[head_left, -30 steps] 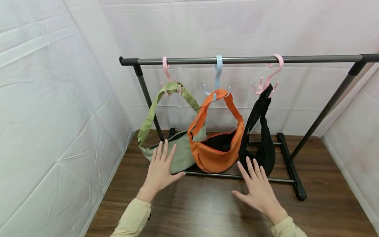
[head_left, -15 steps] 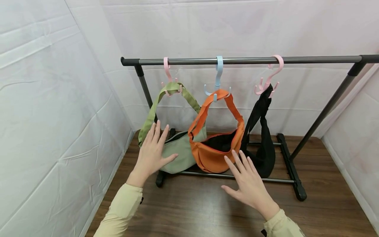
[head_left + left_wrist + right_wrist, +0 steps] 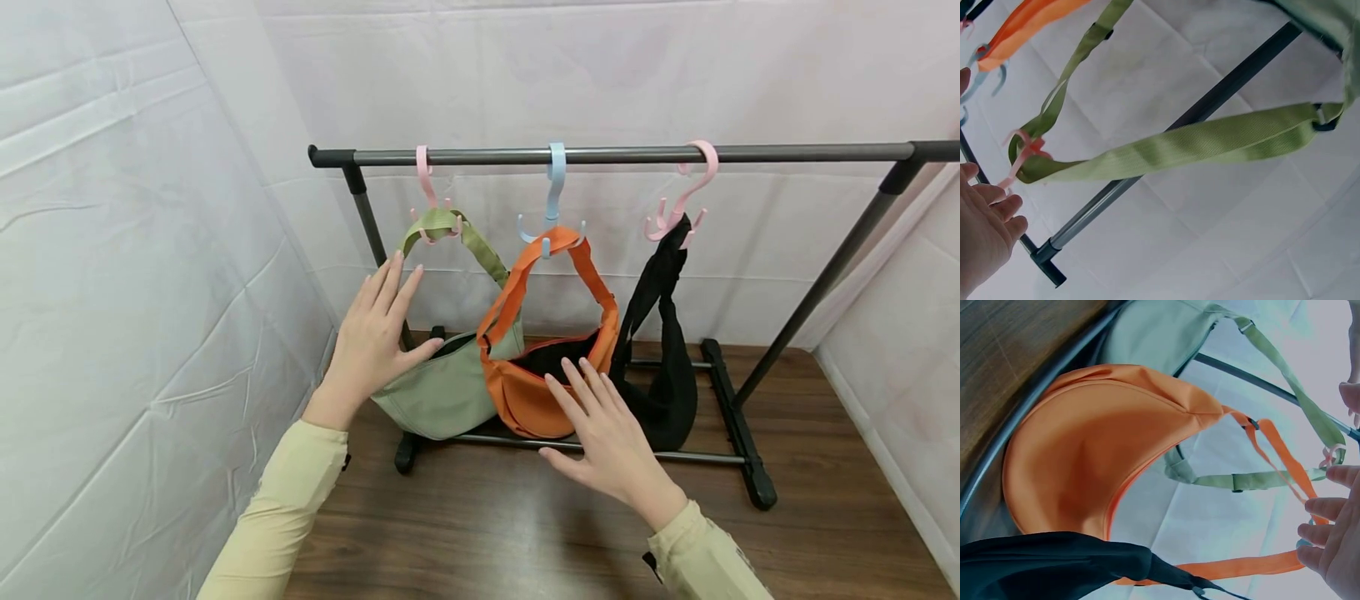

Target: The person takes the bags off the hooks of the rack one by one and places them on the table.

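My left hand point(image 3: 371, 337), fingers straight and spread, is in front of the green bag point(image 3: 446, 400) and hides part of its strap. In the left wrist view the green strap point(image 3: 1210, 140) loops over a pink hook, and the hand shows no grip on it. My right hand point(image 3: 607, 437) is spread too, in front of the orange bag point(image 3: 517, 404) and partly over the black bag point(image 3: 675, 396). It holds nothing. The orange bag hangs by its strap from a blue hook point(image 3: 555, 179), its zip opening gaping. The black bag hangs from a pink hook point(image 3: 701, 171).
A dark metal rack with a top rail point(image 3: 630, 155) carries the hooks, the left one pink point(image 3: 426, 179). Its lower bar point(image 3: 705, 457) and black foot point(image 3: 738, 433) are near the brown wood floor point(image 3: 465, 525). White sheeting point(image 3: 150, 275) encloses the left and back.
My left hand has risen up and left, from the green bag's body to its strap. The right hand has shifted left and slightly up, from the black bag toward the orange one. The bags hang unmoved.
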Available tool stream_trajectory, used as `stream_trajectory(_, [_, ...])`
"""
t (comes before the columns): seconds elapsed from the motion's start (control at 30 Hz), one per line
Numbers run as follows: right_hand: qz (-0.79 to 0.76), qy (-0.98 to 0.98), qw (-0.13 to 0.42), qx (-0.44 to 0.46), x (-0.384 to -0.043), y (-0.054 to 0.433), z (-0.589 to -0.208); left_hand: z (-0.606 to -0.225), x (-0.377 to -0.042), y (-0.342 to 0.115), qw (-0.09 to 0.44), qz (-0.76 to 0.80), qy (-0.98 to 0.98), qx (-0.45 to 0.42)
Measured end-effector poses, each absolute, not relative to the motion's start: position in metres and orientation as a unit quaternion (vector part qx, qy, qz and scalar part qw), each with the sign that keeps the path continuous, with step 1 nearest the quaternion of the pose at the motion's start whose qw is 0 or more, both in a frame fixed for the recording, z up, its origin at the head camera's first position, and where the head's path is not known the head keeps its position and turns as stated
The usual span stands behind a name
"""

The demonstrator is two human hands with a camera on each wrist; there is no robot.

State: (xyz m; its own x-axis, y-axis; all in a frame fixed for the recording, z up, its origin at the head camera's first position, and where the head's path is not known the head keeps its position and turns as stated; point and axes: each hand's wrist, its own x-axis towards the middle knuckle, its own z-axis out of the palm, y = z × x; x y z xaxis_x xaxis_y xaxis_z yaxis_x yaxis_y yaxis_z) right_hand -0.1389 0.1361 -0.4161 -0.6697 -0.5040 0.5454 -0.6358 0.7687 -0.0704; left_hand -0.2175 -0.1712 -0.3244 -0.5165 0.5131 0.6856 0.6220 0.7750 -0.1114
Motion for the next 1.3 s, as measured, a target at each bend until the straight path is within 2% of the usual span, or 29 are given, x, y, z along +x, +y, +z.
stream_trajectory(0.43, [0.139,-0.885,0.286,0.339,-0.150,0.120,-0.399,-0.284,-0.233,-0.167,0.363,-0.079,-0.867,-0.333])
stream_trajectory(0.9, [0.158,-0.862,0.309,0.369,-0.166,0.103,-0.379,-0.236,-0.254,-0.155,0.411,-0.102,-0.835,-0.351])
stream_trajectory(1.3, [0.145,-0.851,0.329,0.384,-0.175,0.097,-0.367,-0.207,-0.274,-0.141,0.417,-0.116,-0.842,-0.323])
